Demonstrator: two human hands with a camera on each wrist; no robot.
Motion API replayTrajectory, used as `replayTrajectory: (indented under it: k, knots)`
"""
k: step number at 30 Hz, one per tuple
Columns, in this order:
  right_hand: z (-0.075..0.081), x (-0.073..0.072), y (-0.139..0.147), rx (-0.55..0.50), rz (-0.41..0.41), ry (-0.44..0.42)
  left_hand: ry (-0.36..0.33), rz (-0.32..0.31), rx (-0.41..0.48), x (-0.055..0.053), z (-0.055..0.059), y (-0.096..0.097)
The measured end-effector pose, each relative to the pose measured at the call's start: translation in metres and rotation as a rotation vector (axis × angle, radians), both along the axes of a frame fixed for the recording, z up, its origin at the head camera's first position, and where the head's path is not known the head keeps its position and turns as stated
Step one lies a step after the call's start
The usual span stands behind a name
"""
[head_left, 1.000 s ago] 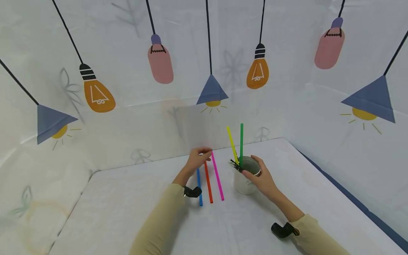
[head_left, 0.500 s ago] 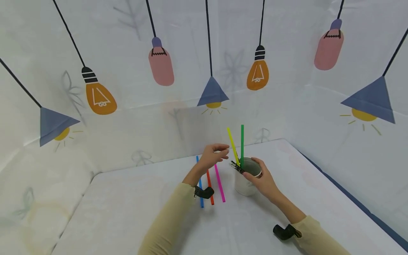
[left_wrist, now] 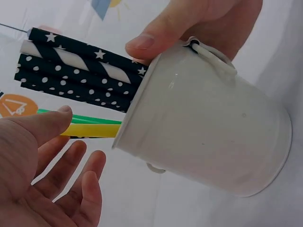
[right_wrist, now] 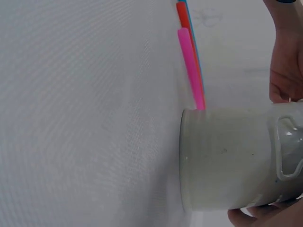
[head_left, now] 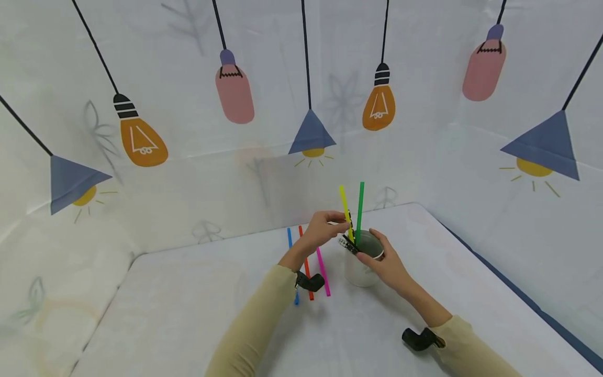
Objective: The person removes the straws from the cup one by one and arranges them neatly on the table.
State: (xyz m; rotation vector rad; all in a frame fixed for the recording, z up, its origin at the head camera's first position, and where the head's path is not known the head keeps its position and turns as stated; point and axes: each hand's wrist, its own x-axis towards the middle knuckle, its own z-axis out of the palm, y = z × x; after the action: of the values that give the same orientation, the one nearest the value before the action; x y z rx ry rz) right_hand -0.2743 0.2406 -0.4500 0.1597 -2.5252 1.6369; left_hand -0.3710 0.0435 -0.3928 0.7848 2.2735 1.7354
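Note:
My right hand (head_left: 391, 264) grips a white metal bucket (head_left: 360, 272) by its side, thumb at the rim. Inside, a yellow straw (head_left: 344, 201) and a green straw (head_left: 361, 204) stand tall. Several black-and-white patterned straws (left_wrist: 80, 68) lean out beside the thumb. My left hand (head_left: 322, 230) pinches the yellow straw above the rim; in the left wrist view its thumb overlaps the straw and its other fingers are spread loosely. Left of the bucket lie a pink straw (head_left: 323, 272), a red straw (head_left: 307, 267) and a blue straw (head_left: 289, 238), partly hidden by the left wrist.
The bucket stands on a white-covered table (head_left: 188, 303). Behind and at both sides rise white sheet walls (head_left: 282, 183) printed with hanging lamps. A small side handle (right_wrist: 289, 149) sticks out from the bucket.
My left hand has moved right, from the top of the pink straw to the yellow straw in the bucket. The yellow and green straws have shifted slightly right. The right hand keeps its hold.

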Motion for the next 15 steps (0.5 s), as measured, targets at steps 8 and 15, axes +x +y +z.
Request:
replayTrajectory:
  k: [8, 15]
  knots:
    - [0.0, 0.0, 0.0, 0.04, -0.002, -0.037, 0.037, 0.033, -0.043, 0.004, 0.001, 0.002]
    - [-0.001, -0.002, 0.001, 0.067, -0.011, -0.013, 0.04, 0.027, 0.033, 0.006, 0.006, -0.008]
